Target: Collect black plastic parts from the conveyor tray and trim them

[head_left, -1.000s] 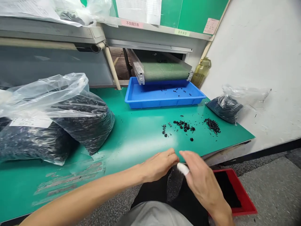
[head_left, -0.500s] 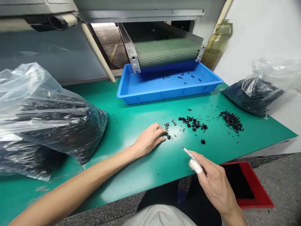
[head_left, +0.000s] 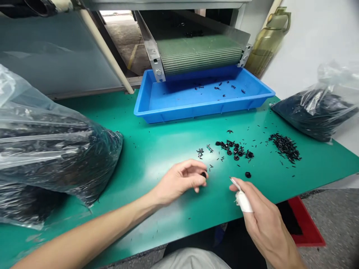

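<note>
My left hand is raised just above the green mat, pinching a small round black plastic part in its fingertips. My right hand holds a thin white pick, and one of its fingers is wrapped in a white bandage. Ahead of my hands lie a cluster of black plastic fasteners and a heap of black pins. One round black part sits alone near my right hand, and loose black bits are strewn about.
A blue plastic tray holding several black parts stands under the end of a green conveyor belt. Large plastic bags of black parts lie at left, another bag at right. An olive bottle stands behind. A red tray lies on the floor.
My left hand has lifted from the parts on the mat and now pinches a small black part. My right hand has shifted slightly, and the view has tilted downward.
</note>
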Motion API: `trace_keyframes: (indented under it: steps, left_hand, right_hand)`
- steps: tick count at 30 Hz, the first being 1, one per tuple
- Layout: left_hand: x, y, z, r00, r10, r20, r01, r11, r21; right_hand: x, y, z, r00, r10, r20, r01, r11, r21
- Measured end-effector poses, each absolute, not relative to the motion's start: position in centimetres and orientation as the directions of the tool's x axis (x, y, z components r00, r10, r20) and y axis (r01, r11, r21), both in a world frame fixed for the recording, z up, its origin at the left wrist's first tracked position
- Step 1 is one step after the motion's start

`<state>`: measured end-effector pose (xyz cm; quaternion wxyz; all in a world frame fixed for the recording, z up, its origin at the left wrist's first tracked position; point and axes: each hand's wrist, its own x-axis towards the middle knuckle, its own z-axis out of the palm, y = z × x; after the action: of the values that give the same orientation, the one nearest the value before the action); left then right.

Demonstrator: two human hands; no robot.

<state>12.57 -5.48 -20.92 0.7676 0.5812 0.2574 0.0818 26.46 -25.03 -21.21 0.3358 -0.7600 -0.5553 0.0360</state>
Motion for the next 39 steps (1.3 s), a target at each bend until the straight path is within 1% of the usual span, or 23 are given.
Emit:
trace_keyframes:
  steps: [1,2,4,11,18,24,28,30,35,39]
  left_hand:
    - [12.5,-6.0,-21.1,0.867,0.376,-0.328,0.15,0.432,0.889]
    - [12.5,-6.5,-21.3,0.872,0.347,-0.345,0.133,0.51,0.85]
    - [12.5,-7.0,-21.8,0.875,0.323,-0.362,0.127,0.568,0.813]
    - [12.8,-6.9,-22.0,0.89,0.318,-0.326,0.082,0.592,0.801]
    - [12.9,-7.1,-21.8,0.885,0.306,-0.35,0.114,0.588,0.801]
    - [13.0,-7.0,-21.8,0.886,0.293,-0.359,0.125,0.595,0.794]
    - [12.9,-6.9,-21.6,0.884,0.289,-0.368,0.135,0.595,0.792]
    - [13.0,-6.9,-21.5,0.884,0.288,-0.368,0.139,0.59,0.795]
    - [13.0,-6.9,-21.4,0.881,0.305,-0.362,0.143,0.557,0.818]
    - [12.8,-7.2,-21.5,0.866,0.344,-0.364,0.145,0.522,0.84]
  right_hand:
    - [26.4,-24.8,-21.2,0.372,0.87,0.325,0.828,-0.152,-0.54]
    - [26.2,-24.6,-21.2,0.361,0.873,0.327,0.837,-0.149,-0.527]
    - [25.8,-24.2,-21.4,0.343,0.884,0.318,0.854,-0.152,-0.498]
    - [24.6,-23.5,-21.7,0.306,0.906,0.293,0.88,-0.152,-0.45]
    - [24.5,-22.6,-21.6,0.287,0.892,0.35,0.905,-0.133,-0.404]
    - [24.6,-22.1,-21.5,0.265,0.893,0.364,0.921,-0.123,-0.371]
    - [24.7,-22.1,-21.4,0.251,0.899,0.36,0.921,-0.107,-0.375]
    - [24.7,-22.0,-21.2,0.243,0.901,0.36,0.93,-0.111,-0.349]
    - [24.7,-21.9,-20.9,0.203,0.907,0.37,0.964,-0.117,-0.24]
    - [23.9,-21.7,-21.5,0.215,0.901,0.378,0.964,-0.133,-0.23]
